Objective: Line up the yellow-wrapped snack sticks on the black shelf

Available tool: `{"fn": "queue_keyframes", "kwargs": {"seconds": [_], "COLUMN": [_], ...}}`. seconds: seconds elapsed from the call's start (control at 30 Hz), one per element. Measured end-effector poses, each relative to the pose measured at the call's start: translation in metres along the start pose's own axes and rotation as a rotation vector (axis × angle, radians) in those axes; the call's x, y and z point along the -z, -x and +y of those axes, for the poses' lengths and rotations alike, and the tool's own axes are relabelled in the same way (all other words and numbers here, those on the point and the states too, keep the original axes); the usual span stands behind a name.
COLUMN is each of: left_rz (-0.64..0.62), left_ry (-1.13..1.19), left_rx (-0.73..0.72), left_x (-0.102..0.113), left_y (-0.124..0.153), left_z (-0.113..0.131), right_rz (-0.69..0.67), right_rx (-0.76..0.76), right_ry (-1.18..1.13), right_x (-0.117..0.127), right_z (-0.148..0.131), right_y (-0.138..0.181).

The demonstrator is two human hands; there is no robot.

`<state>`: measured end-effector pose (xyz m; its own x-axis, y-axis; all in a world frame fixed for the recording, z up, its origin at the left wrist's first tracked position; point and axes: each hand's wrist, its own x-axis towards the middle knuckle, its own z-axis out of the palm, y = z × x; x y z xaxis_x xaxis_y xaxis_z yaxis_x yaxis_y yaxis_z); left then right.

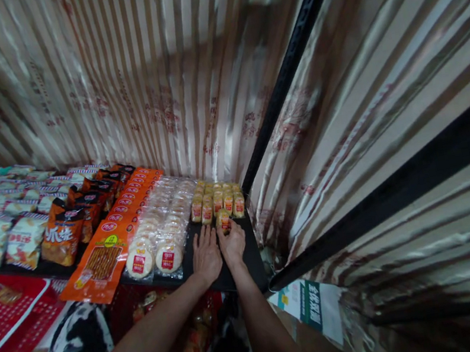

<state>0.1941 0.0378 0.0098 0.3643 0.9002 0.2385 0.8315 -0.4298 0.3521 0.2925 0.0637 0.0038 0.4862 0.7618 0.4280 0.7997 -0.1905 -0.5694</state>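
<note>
On a black shelf (pixel 250 263), my right hand (pixel 232 243) grips a small yellow packaged snack (pixel 223 219) with a red label. Just behind it stand rows of matching yellow snack packs (pixel 216 198). My left hand (pixel 207 255) rests on the shelf with fingers stretched forward, their tips close to the front of those rows. Nothing shows in its grasp. To its left lie clear-wrapped round rice crackers (pixel 168 258) with red labels, in two columns. Beside these is a column of flat orange snack packets (pixel 102 264).
Orange and black snack bags (pixel 63 232) and white snack bags (pixel 26 240) fill the shelf further left. Red baskets (pixel 5 322) sit below its front edge. Dark poles (pixel 286 50) rise at the right before a striped curtain (pixel 131 67). A printed carton or bag (pixel 313 307) lies lower right.
</note>
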Motion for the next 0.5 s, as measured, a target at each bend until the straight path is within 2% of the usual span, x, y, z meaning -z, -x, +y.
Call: {"fn": "queue_keyframes", "kwargs": {"seconds": [0.33,0.5], "left_rz": [-0.025,-0.038], "left_ry": [-0.008,-0.008], "left_rx": [0.010,-0.007], "left_x": [-0.003,-0.003], "left_y": [-0.001,-0.001], "left_z": [-0.001,-0.002], "right_rz": [-0.019,0.038], "right_rx": [-0.020,-0.035], "right_ry": [-0.046,-0.142], "right_x": [-0.014,-0.016], "right_z": [-0.006,-0.007], "right_y": [-0.014,-0.015]}}
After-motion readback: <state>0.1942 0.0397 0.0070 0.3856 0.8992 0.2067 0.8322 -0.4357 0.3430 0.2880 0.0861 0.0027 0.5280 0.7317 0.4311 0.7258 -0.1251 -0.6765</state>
